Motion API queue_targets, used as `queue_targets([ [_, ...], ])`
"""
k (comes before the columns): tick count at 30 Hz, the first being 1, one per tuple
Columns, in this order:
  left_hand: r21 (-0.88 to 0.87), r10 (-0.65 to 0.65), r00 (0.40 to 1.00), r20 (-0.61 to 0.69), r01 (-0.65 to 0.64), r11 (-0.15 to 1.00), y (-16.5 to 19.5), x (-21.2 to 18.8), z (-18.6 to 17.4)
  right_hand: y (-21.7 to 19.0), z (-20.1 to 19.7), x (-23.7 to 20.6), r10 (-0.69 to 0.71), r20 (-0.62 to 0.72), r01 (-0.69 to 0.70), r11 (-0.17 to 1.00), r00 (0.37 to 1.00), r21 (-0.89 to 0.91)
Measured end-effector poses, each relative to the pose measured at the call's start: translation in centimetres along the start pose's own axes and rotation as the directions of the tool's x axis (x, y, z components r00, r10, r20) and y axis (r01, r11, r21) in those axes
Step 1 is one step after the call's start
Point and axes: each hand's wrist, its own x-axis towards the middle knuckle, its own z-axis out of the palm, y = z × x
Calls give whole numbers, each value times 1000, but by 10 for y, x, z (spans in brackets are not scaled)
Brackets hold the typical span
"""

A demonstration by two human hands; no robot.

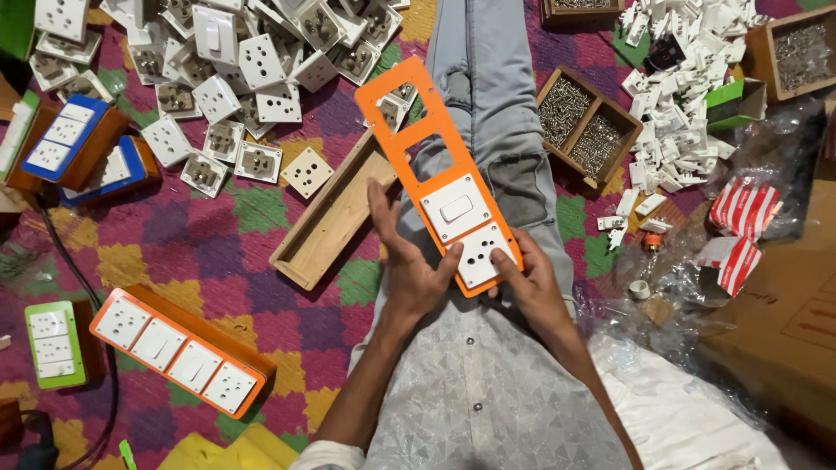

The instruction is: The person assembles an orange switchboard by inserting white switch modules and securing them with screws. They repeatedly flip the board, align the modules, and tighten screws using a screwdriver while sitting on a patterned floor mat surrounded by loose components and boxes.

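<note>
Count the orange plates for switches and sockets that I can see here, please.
2. One orange plate lies on the lap, held by the left hand and right hand. The other orange plate sits on the mat at lower left. More may be hidden.

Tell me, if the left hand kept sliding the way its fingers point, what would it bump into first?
The left hand points up and slightly left along the orange plate. It would probably first meet the long wooden box beside the plate, though depth is hard to judge, so it might pass above it.
</note>
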Motion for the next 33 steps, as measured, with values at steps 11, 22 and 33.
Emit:
queue_targets([
  [11, 292, 198, 597, 777, -621, 727, 36, 64, -53, -40, -43, 2, 28, 211, 1, 991, 977, -137],
  [22, 145, 168, 384, 908, -663, 734, 55, 67, -70, -78, -56, 2, 135, 484, 96, 900, 865, -424],
  [33, 134, 208, 456, 866, -610, 781, 56, 55, -74, -87, -42, 5, 147, 492, 127, 868, 858, -480],
])
